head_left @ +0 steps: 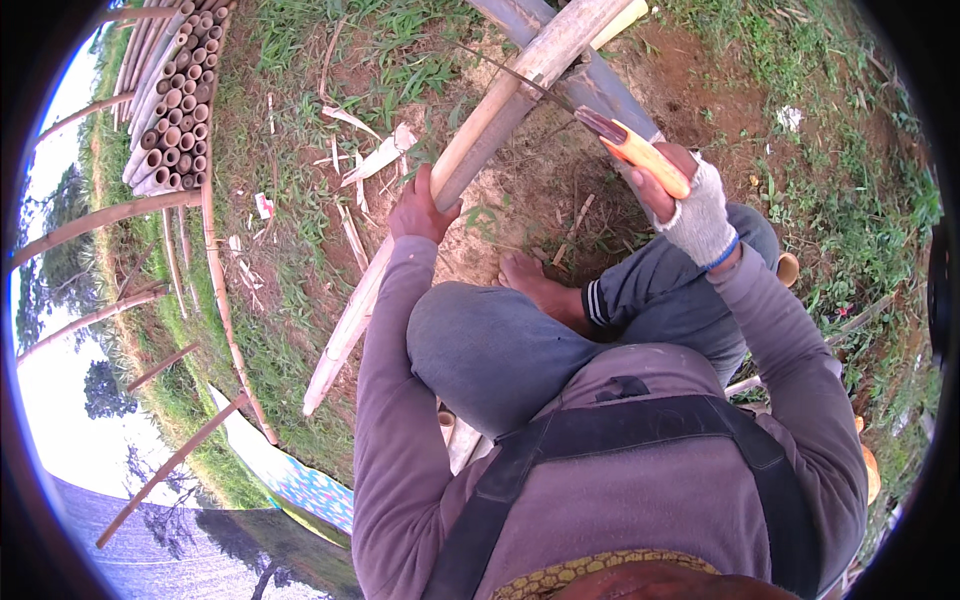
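Observation:
A bamboo pole slants from the upper right down toward me, lying across a grey beam. My bare left hand is closed around the pole near its lower part. In my right hand, which wears a whitish knitted glove with bare fingertips, is a hand saw with an orange wooden handle. Its thin dark blade runs up and left across the pole, touching or just over it; I cannot tell which. The fingers of my right hand are wrapped round the handle.
My bare foot and bent legs are below the pole. Split bamboo scraps and a long pale strip lie on grassy soil at left. A stack of cut bamboo stands at far left beside a pole frame.

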The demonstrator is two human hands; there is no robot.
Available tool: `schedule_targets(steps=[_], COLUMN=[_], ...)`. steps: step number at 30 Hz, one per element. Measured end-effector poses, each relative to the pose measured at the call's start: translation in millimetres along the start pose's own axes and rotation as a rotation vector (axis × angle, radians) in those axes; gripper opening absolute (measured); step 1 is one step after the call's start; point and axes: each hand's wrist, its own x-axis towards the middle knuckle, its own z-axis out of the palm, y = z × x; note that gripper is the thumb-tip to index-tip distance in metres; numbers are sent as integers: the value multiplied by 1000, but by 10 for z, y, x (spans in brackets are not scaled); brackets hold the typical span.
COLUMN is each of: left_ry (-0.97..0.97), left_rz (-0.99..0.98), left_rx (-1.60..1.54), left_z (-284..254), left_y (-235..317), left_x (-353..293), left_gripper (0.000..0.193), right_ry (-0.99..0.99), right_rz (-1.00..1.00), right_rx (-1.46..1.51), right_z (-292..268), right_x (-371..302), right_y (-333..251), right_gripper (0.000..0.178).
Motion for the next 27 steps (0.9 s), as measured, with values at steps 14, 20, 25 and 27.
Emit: schedule_targets(steps=[14, 20, 25, 27], left_ry=[-39, 262, 318, 284], left_rz=[0, 172, 348, 397], left_rx=[-52, -122, 130, -30], left_z=[-46, 199, 384, 364], left_y=[59, -142, 104, 283], left_x=[-48, -334, -834, -1003], left_gripper=[91, 64, 72, 80], right_ry=[41, 51, 76, 112], right_rz=[-280, -78, -36, -104], right_rx=[-259, -32, 3, 23], right_z=[208, 376, 431, 438], right_x=[157, 392, 309, 342], right_y=[61, -65, -35, -26], right_gripper=[21, 28, 35, 40])
